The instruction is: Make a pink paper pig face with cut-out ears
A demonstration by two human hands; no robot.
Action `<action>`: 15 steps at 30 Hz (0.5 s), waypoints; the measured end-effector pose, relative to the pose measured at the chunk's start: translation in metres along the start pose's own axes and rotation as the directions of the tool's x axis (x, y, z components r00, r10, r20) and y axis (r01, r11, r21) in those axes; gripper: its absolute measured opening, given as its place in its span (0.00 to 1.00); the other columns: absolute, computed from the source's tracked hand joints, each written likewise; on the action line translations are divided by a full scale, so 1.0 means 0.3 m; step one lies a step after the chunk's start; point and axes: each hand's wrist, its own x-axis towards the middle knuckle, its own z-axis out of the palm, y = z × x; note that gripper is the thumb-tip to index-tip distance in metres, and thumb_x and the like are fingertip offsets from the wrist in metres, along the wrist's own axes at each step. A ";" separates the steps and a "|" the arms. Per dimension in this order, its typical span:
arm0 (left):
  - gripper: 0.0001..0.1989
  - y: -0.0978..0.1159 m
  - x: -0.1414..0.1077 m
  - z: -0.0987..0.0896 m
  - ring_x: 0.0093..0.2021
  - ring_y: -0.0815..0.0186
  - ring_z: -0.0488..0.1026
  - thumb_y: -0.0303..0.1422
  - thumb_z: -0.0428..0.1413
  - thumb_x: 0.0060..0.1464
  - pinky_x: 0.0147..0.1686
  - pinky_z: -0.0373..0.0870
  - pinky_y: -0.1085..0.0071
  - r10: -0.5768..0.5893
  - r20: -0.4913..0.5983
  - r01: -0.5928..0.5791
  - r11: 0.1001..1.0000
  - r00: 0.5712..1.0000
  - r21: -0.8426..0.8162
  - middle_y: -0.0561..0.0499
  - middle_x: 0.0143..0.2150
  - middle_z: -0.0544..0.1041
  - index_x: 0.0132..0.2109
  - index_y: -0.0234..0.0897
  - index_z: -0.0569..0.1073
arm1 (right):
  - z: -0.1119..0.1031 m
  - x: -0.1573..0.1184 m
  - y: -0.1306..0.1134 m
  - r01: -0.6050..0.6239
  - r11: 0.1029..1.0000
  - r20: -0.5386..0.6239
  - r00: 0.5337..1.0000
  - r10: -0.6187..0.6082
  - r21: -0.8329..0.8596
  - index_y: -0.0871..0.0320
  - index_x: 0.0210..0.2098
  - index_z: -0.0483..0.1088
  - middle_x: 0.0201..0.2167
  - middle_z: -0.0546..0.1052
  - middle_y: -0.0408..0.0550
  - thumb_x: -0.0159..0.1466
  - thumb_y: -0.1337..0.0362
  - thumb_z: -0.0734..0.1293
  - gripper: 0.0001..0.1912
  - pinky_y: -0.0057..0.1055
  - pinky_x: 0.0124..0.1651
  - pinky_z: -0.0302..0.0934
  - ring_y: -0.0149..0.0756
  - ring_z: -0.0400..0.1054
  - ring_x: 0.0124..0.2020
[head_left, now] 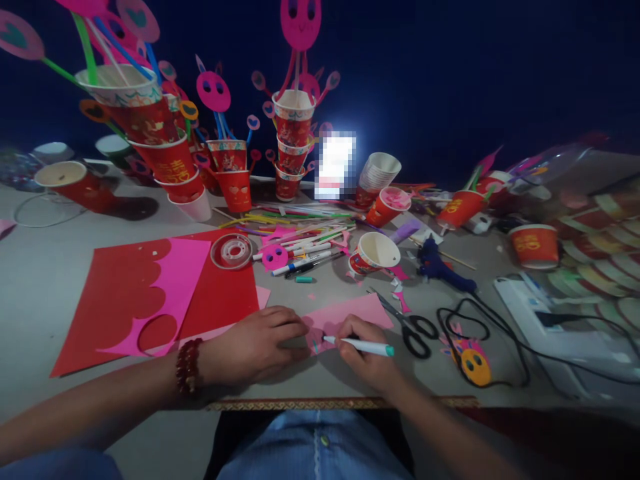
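Note:
My right hand [367, 360] is closed around a white marker [364, 346] with a teal end, its tip at a light pink paper strip [363, 312]. Teal marks show on the strip close to the tip. My left hand [265, 343] lies palm down with its fingers stretched out, their ends on the strip's left part. Beyond the strip sits a small teal marker cap [303, 280]. Black-handled scissors [417, 330] lie just right of the strip. To the left, a cut bright pink sheet [187, 273] rests on red paper [120, 300].
Several decorated paper-cup figures [295, 133] stand at the back, near a lit phone screen [335, 163]. Straws and pens surround a tape roll [233, 252] and a paper cup [375, 253]. Right are a blue glue gun [443, 267], a black cord [483, 300] and stacked cups [600, 247].

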 end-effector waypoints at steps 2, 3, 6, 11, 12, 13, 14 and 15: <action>0.15 0.000 0.000 0.001 0.57 0.55 0.67 0.32 0.54 0.63 0.59 0.64 0.58 0.002 0.000 -0.002 1.000 1.000 -0.003 0.45 0.58 0.72 0.56 0.42 0.74 | 0.001 -0.001 0.002 0.007 1.000 0.000 1.000 -0.007 0.008 0.54 0.24 0.64 0.20 0.70 0.38 0.57 0.69 0.62 0.06 0.26 0.27 0.55 0.31 0.63 0.22; 0.15 0.000 0.001 0.001 0.57 0.55 0.67 0.32 0.54 0.63 0.59 0.63 0.58 0.003 0.005 -0.003 1.000 1.000 -0.002 0.45 0.58 0.72 0.56 0.42 0.74 | 0.001 -0.001 0.003 0.010 1.000 -0.003 1.000 -0.010 0.009 0.54 0.24 0.64 0.20 0.70 0.38 0.57 0.69 0.62 0.06 0.26 0.27 0.55 0.31 0.63 0.22; 0.15 -0.001 0.001 0.001 0.58 0.54 0.67 0.34 0.53 0.64 0.59 0.64 0.57 0.003 0.027 -0.003 1.000 1.000 0.005 0.45 0.59 0.72 0.56 0.42 0.73 | 0.002 -0.004 0.004 -0.001 1.000 0.002 1.000 0.001 0.005 0.55 0.24 0.64 0.20 0.71 0.39 0.56 0.69 0.62 0.06 0.27 0.27 0.56 0.31 0.64 0.22; 0.16 -0.004 -0.001 0.002 0.58 0.54 0.67 0.32 0.54 0.62 0.59 0.64 0.57 0.018 0.016 -0.018 1.000 1.000 0.003 0.44 0.59 0.71 0.56 0.42 0.73 | -0.002 -0.004 -0.003 -0.008 1.000 0.011 1.000 0.007 0.012 0.54 0.23 0.63 0.19 0.71 0.39 0.55 0.69 0.62 0.06 0.27 0.26 0.56 0.31 0.64 0.21; 0.16 -0.005 -0.002 0.003 0.58 0.54 0.66 0.32 0.55 0.62 0.59 0.64 0.57 0.018 0.007 -0.018 1.000 1.000 0.001 0.44 0.59 0.71 0.56 0.42 0.74 | -0.003 -0.003 -0.005 -0.008 1.000 0.013 1.000 0.008 0.009 0.54 0.23 0.63 0.19 0.71 0.39 0.55 0.69 0.62 0.06 0.27 0.26 0.56 0.31 0.64 0.21; 0.15 -0.005 -0.002 0.005 0.58 0.54 0.66 0.32 0.55 0.62 0.59 0.64 0.57 0.017 0.000 -0.017 1.000 1.000 -0.001 0.44 0.59 0.71 0.55 0.42 0.74 | -0.004 -0.002 -0.006 -0.007 1.000 0.016 1.000 0.007 0.005 0.54 0.23 0.63 0.19 0.70 0.39 0.54 0.70 0.61 0.06 0.27 0.26 0.56 0.31 0.64 0.21; 0.15 -0.006 -0.003 0.007 0.58 0.54 0.66 0.33 0.55 0.62 0.59 0.64 0.57 0.016 -0.007 -0.016 1.000 1.000 -0.002 0.44 0.59 0.71 0.55 0.42 0.74 | -0.004 -0.002 -0.007 -0.006 1.000 0.018 1.000 0.006 0.002 0.54 0.23 0.63 0.19 0.71 0.39 0.54 0.70 0.61 0.06 0.27 0.26 0.56 0.32 0.64 0.21; 0.15 -0.007 -0.004 0.008 0.58 0.54 0.66 0.33 0.55 0.62 0.59 0.64 0.57 0.015 -0.011 -0.015 1.000 1.000 -0.002 0.44 0.59 0.72 0.55 0.43 0.74 | -0.005 -0.002 -0.008 -0.004 1.000 0.017 1.000 0.004 -0.001 0.54 0.23 0.63 0.18 0.71 0.39 0.54 0.70 0.61 0.06 0.27 0.26 0.56 0.32 0.64 0.21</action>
